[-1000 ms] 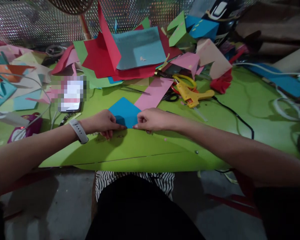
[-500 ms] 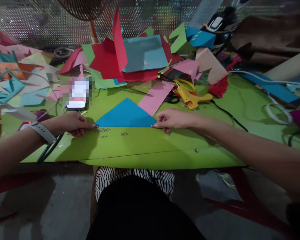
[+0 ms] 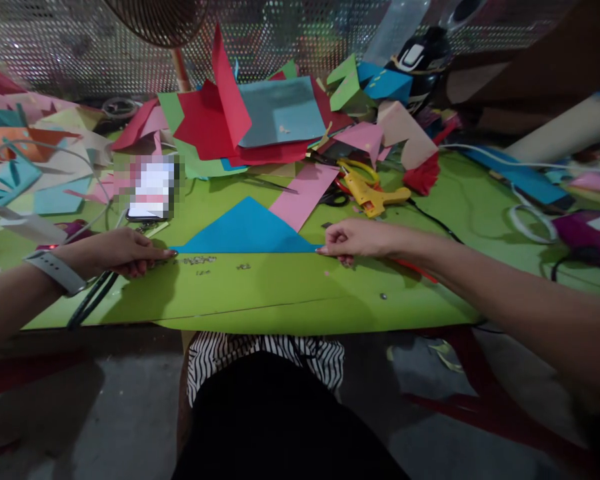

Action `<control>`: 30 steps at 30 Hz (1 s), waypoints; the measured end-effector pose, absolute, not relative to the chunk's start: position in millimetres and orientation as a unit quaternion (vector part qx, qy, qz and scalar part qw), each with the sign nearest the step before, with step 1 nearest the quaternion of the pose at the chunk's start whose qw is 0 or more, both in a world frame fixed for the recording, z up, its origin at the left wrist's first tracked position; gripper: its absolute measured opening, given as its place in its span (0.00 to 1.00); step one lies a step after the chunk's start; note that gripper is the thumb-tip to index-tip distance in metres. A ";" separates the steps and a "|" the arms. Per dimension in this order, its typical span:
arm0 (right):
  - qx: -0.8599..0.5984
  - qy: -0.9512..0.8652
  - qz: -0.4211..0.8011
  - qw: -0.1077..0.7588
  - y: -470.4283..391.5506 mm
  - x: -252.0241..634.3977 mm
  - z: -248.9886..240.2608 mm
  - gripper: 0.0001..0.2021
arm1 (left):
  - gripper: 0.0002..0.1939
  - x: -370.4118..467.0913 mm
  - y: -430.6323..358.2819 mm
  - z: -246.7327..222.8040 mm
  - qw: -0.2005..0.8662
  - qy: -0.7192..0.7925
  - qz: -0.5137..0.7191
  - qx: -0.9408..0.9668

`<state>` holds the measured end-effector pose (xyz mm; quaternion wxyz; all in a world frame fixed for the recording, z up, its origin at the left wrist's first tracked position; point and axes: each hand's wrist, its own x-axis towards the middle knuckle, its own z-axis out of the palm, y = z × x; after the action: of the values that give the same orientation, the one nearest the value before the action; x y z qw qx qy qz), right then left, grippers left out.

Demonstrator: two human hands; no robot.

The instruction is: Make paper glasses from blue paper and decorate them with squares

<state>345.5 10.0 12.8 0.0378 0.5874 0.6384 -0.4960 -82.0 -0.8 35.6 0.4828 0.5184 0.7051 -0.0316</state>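
A blue folded paper lies in front of me on the green table, peaked at the top with a narrow strip reaching out at each lower end. My left hand pinches the left end of that strip between thumb and fingers. At the opposite end, my right hand pinches the right tip, its other fingers curled under. Small metallic bits are scattered just below the paper's left half. Behind the paper's right slope is a pink paper strip.
A lit phone lies beyond my left hand. A yellow glue gun sits past my right hand, near black-handled scissors. Red and teal papers are stacked at the back. Cut paper pieces and a white cable crowd the left.
My hands have moved farther apart. The blue paper's lower corners now extend outward as narrow strips, where before it was a plain triangle. The view has shifted slightly.
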 end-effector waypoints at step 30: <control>0.269 0.956 0.115 -0.034 -34.5 293.3 -4.6 0.17 | 0.18 -0.8 -19.7 -10.6 -0.041 0.297 0.099 0.949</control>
<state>293.3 -34.5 -4.6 -0.0338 0.2689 0.9556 0.1154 -0.8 -19.7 -10.6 -0.0410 0.9488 0.2972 0.0985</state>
